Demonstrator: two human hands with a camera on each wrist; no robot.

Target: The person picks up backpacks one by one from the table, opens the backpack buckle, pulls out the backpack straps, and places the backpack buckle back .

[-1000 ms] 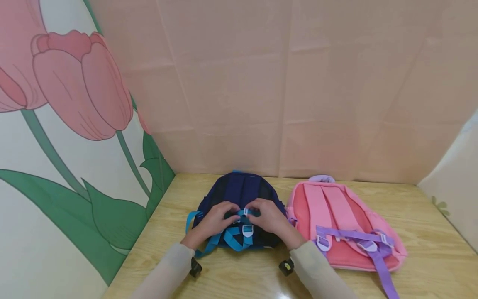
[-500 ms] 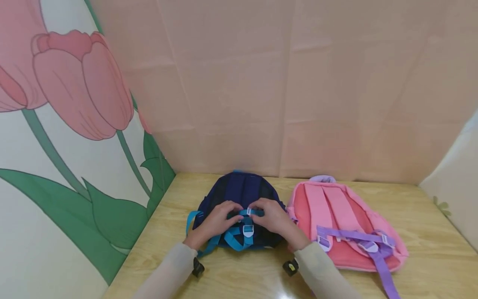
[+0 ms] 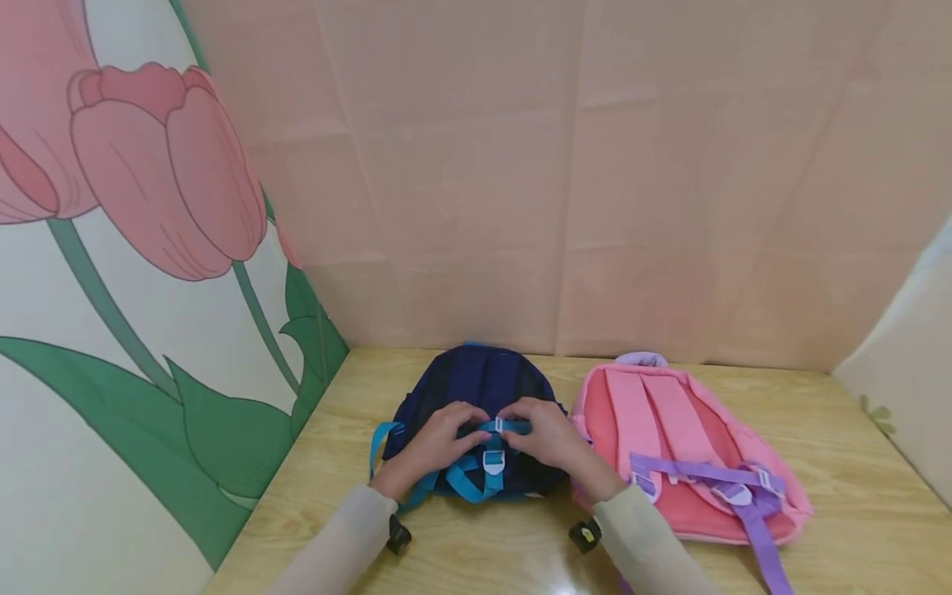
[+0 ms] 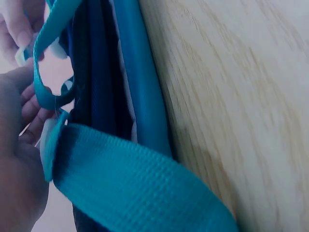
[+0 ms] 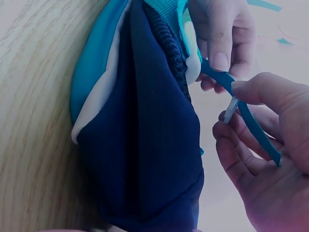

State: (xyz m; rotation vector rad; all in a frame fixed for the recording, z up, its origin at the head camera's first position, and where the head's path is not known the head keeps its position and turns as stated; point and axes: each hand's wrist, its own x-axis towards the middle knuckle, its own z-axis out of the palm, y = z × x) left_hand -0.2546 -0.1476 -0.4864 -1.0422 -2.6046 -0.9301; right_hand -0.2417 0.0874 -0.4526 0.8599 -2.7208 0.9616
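Note:
A dark navy backpack (image 3: 483, 372) lies with its shoulder straps facing up. Across its middle runs a thin bright-blue strap (image 5: 256, 130) carrying a small white slider buckle (image 3: 499, 425). My left hand (image 3: 445, 436) pinches the strap to the left of that slider. With thumb and fingertips, my right hand (image 5: 275, 130) grips the white slider and the strap, whose tail lies against the palm. Below them a second white buckle (image 3: 494, 462) sits on a wider blue strap. In the left wrist view, a broad blue strap (image 4: 130, 179) covers part of the bag.
Right beside the navy bag lies a pink backpack (image 3: 687, 413), its purple straps (image 3: 759, 537) trailing toward the table's front. Both bags rest on a wooden table (image 3: 855, 463). A pinkish cloth wall (image 3: 461, 182) stands behind, and a tulip-printed panel (image 3: 164, 165) borders the left.
The white slider and my right hand have shifted slightly to the right. My left hand has followed a little, and more strap shows between the two hands.

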